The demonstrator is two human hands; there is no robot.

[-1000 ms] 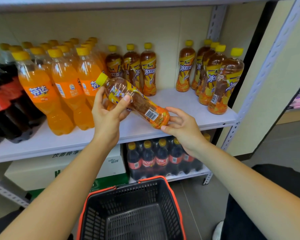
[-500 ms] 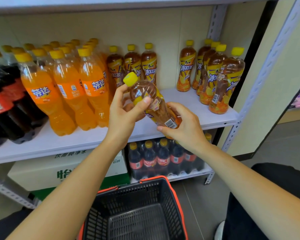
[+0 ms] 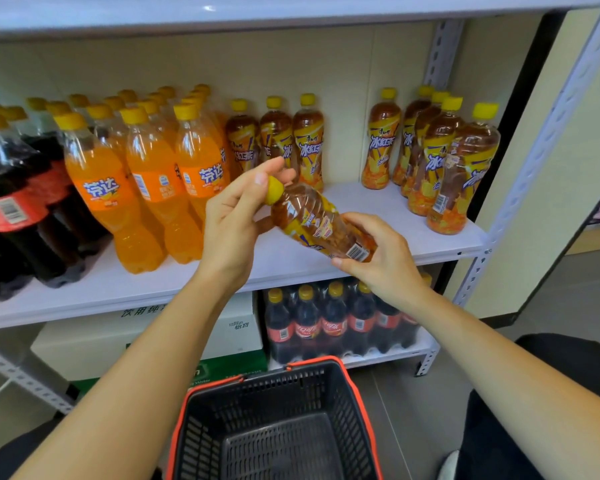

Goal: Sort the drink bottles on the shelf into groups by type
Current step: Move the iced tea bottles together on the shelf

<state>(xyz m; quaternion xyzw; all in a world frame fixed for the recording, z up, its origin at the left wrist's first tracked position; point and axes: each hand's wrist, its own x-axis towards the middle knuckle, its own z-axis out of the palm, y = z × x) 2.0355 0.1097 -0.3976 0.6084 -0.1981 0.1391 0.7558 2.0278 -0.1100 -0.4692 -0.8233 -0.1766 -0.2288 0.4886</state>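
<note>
- While the left hand [image 3: 236, 223] grips its cap end and the right hand [image 3: 378, 254] pinches its base, the iced tea bottle [image 3: 321, 225] lies tilted between them, clear above the shelf board [image 3: 395, 216].
- Handling, by my reckoning: it looks full, so it has some heft. The thin clear plastic should give under a squeeze, and the label sleeve is probably slick. The neck under the cap and the waisted mid-body look like the surest holds. Held by the base alone, it would likely swing.
- Left hand: fingers and thumb curl round the yellow cap [image 3: 274, 190] and neck, with the wrist cocked back.
- Right hand: fingertips and thumb close on the base end by the barcode, back of the hand toward the camera.
- Just past the left fingertips: three matching tea bottles [image 3: 274, 133], upright at the shelf back.
- Beyond and right of the right fingers: a larger tea cluster [image 3: 440, 154].
- Left of the left knuckles: orange soda bottles [image 3: 153, 174], then cola bottles [image 3: 11, 202].
- Below both wrists: a black, red-rimmed basket [image 3: 284, 427].
</note>
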